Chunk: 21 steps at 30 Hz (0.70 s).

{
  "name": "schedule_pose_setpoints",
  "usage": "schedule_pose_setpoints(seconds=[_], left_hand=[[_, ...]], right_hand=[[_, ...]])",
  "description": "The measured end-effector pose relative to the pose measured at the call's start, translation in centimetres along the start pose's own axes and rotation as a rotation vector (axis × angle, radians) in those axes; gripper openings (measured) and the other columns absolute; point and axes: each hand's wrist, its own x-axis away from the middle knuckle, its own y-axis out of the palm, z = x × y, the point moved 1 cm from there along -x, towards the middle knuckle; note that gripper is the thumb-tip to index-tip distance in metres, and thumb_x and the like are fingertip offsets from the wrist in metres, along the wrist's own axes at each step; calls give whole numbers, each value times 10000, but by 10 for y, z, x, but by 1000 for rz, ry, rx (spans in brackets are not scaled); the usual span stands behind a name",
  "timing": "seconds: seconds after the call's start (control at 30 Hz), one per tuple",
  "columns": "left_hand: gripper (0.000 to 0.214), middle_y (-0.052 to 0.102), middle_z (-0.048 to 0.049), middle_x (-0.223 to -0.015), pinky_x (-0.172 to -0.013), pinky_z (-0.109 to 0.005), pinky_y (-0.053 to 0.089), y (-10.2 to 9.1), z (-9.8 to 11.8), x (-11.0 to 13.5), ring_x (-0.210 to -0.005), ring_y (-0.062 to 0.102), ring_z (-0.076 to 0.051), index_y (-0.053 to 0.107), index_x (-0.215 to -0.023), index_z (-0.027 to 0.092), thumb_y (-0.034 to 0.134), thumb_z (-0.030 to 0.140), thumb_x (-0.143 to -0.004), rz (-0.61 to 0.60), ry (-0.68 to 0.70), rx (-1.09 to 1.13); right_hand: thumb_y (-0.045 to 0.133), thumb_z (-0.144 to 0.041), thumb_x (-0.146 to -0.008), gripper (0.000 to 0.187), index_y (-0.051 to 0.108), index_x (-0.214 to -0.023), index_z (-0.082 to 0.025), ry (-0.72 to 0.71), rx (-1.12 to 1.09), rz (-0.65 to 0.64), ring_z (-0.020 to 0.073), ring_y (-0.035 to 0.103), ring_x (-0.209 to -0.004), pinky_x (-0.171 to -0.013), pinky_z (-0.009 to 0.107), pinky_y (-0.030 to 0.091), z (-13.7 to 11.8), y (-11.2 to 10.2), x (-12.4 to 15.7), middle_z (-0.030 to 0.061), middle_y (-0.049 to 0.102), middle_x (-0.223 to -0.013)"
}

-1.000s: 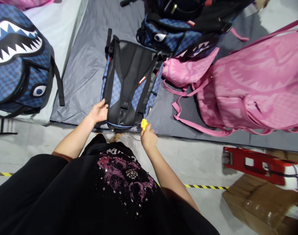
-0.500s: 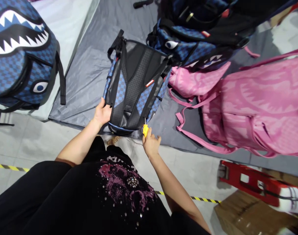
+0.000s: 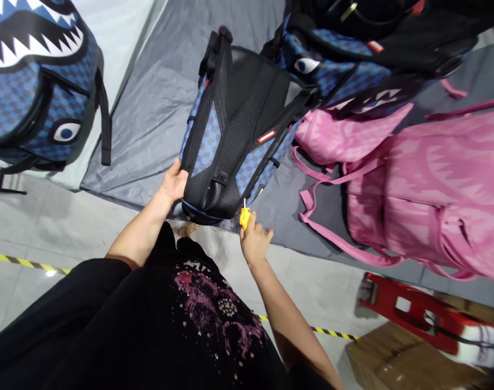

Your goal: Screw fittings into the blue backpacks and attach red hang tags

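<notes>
A blue checkered backpack [image 3: 239, 135] with black straps lies back-side up on a grey sheet [image 3: 149, 124]. My left hand [image 3: 174, 181] grips its lower left corner, fingers wrapped on the edge. My right hand [image 3: 255, 238] is closed on a small yellow tool [image 3: 244, 217], whose tip points at the bag's lower right edge.
Another blue shark-face backpack [image 3: 31, 92] rests at the left, and one more [image 3: 352, 59] at the top. Pink backpacks [image 3: 429, 184] lie at the right. A red object [image 3: 417, 314] and a cardboard box [image 3: 409, 363] sit at the lower right. Yellow-black tape [image 3: 23, 262] crosses the floor.
The backpack's near end has tilted and shifted right with my left hand. My right hand with the yellow tool stays at the bag's lower right edge.
</notes>
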Motion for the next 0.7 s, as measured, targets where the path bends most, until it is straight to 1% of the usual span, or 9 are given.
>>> schedule_pose_setpoints(seconds=[0.1, 0.27, 0.37, 0.47, 0.5, 0.57, 0.63, 0.7], left_hand=[[810, 707, -138, -1130, -989, -516, 496, 0, 2, 5, -1240, 592, -353, 562, -1295, 130, 306, 785, -892, -1, 32, 22], [791, 722, -145, -1106, -1009, -480, 511, 5, 3, 13, -1224, 615, -331, 565, -1314, 125, 288, 751, -918, 2, 78, -11], [672, 740, -146, -1077, -1019, -451, 523, 9, -1, 10, -1150, 668, -305, 566, -1329, 120, 357, 643, -963, 28, 59, -60], [523, 760, -146, -1015, -1017, -408, 537, 11, -3, 6, -1075, 707, -280, 592, -1304, 102, 450, 494, -987, 55, 36, -113], [498, 763, -148, -996, -1013, -399, 541, 10, -3, 5, -1058, 714, -275, 603, -1289, 95, 463, 467, -989, 59, 19, -132], [495, 767, -151, -974, -1004, -397, 550, 9, 0, 4, -1033, 724, -272, 620, -1263, 86, 458, 468, -991, 50, -14, -159], [536, 766, -156, -970, -997, -408, 556, 7, 2, 4, -1019, 728, -275, 634, -1239, 81, 441, 512, -986, 38, -32, -198], [575, 768, -158, -955, -990, -414, 561, 5, 1, 4, -999, 734, -280, 659, -1190, 76, 476, 566, -953, 70, -20, -288]], right_hand=[[413, -318, -961, 649, 276, -1525, -29, 23, -8, 9, 274, 577, -938, -995, 469, 287, 3, -4, 1, 182, 637, -1045], [401, -309, -970, 607, 322, -1521, -67, -29, -87, 67, 257, 566, -942, -1072, 484, 231, 9, -2, 8, 151, 650, -1029], [373, -305, -976, 589, 345, -1509, -56, -60, -199, 98, 245, 563, -952, -1071, 449, 248, 9, -1, 9, 136, 658, -1015], [352, -303, -981, 577, 363, -1503, -56, -116, -303, 124, 234, 559, -965, -1058, 413, 269, 6, -7, 5, 129, 658, -1013], [354, -305, -981, 576, 368, -1504, -64, -134, -321, 131, 234, 558, -972, -1046, 406, 282, 4, -10, 2, 131, 654, -1026], [381, -300, -970, 581, 373, -1513, -95, -164, -333, 135, 241, 558, -975, -989, 386, 334, 0, -16, -5, 137, 642, -1055], [427, -263, -938, 597, 383, -1518, -130, -168, -323, 138, 244, 562, -954, -901, 356, 383, -6, -20, -14, 134, 637, -1056], [460, -210, -902, 610, 413, -1508, -149, -134, -319, 161, 240, 573, -914, -831, 334, 411, -12, -20, -20, 125, 644, -1024]])
